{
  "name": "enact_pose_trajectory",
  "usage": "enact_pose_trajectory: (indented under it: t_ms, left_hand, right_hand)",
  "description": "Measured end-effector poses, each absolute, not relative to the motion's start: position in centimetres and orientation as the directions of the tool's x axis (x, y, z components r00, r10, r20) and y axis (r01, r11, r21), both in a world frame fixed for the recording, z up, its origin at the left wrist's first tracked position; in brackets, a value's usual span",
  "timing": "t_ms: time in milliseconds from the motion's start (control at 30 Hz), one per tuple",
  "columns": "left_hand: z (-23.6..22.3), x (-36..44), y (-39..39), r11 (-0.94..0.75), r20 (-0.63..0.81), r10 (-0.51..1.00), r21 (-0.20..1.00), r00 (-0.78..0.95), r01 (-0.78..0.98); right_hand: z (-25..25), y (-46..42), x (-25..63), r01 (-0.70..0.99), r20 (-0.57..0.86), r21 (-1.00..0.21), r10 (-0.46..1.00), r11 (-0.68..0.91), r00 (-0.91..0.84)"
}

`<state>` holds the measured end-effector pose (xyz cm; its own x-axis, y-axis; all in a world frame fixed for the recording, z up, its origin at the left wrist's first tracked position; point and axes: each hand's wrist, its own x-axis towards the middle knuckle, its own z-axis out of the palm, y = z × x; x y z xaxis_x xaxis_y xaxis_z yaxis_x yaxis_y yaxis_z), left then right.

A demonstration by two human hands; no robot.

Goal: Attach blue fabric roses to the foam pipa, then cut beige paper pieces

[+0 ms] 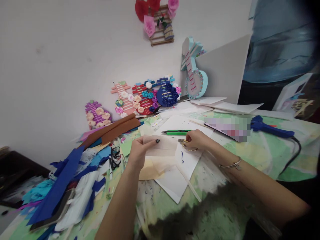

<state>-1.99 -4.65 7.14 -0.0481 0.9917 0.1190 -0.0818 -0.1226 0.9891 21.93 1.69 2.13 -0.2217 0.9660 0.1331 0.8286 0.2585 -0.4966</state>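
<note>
My left hand (139, 151) pinches a pale, translucent strip of paper (162, 146) between the thumb and fingers. My right hand (197, 140), a bangle on its wrist, is closed on small gold-handled scissors (190, 149). Their tip is close to the right end of the strip; whether it touches the paper I cannot tell. Below the strip are a tan paper piece (147, 170) and a white sheet (172, 190), with a thin pale stick (191, 186) lying across the sheet. A green pen (175, 133) lies just beyond my hands.
Left are blue felt (60, 183), brown sheets (115, 130), glasses (115, 157) and a white folded item (78, 200). Flower-decorated instrument models, one dark blue (163, 93) and one light blue (195, 80), lean at the back. Right are a phone-like object (225, 128) and a corded blue glue gun (272, 128).
</note>
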Motion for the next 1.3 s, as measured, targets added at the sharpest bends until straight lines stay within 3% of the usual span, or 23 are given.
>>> enact_pose_trajectory:
  t_ms: [133,300,467,567,700,800,1000,1133,1300]
  left_hand:
    - [7.3,-2.0,-4.7,-0.115,0.112,0.993,0.991,-0.049,-0.063]
    - [7.5,-1.8,-4.8,-0.118,0.118,0.993,0.993,-0.028,-0.008]
    - [7.4,-1.6,-4.9,-0.109,0.108,0.994,0.988,0.013,0.106]
    - [7.1,-1.2,-4.9,-0.089,0.081,0.995,0.987,0.064,0.138]
    - [6.6,-0.6,-4.9,-0.074,0.055,0.992,0.984,0.117,0.161]
    - [6.2,-0.4,-4.8,-0.082,0.065,0.992,0.984,0.106,0.157]
    - [5.5,0.9,-4.9,-0.245,0.209,0.964,0.940,-0.167,-0.239]
    - [4.8,2.6,-5.6,-0.128,0.141,0.990,0.896,-0.002,-0.424]
    - [4.0,3.5,-6.0,-0.061,0.080,0.996,0.923,0.034,-0.379]
  right_hand:
    - [2.4,1.4,22.2,0.772,0.101,-0.580,0.964,0.258,-0.246]
    - [2.9,0.9,22.4,0.584,0.089,-0.768,0.947,0.262,-0.309]
    - [3.2,0.4,21.4,0.059,0.160,-0.981,0.942,0.185,-0.295]
    - [3.1,-0.1,20.7,-0.074,0.156,-0.988,0.922,0.139,-0.355]
    - [3.0,-0.9,19.7,-0.048,0.123,-0.992,0.873,0.114,-0.472]
    - [3.0,-1.2,19.2,-0.046,0.126,-0.992,0.880,0.118,-0.458]
    - [3.3,-1.1,18.9,-0.209,0.245,-0.960,0.925,0.188,-0.290]
    - [3.5,-1.4,18.7,-0.263,0.258,-0.945,0.939,0.196,-0.227]
    - [3.4,-2.0,18.4,-0.293,0.280,-0.935,0.922,0.199,-0.269]
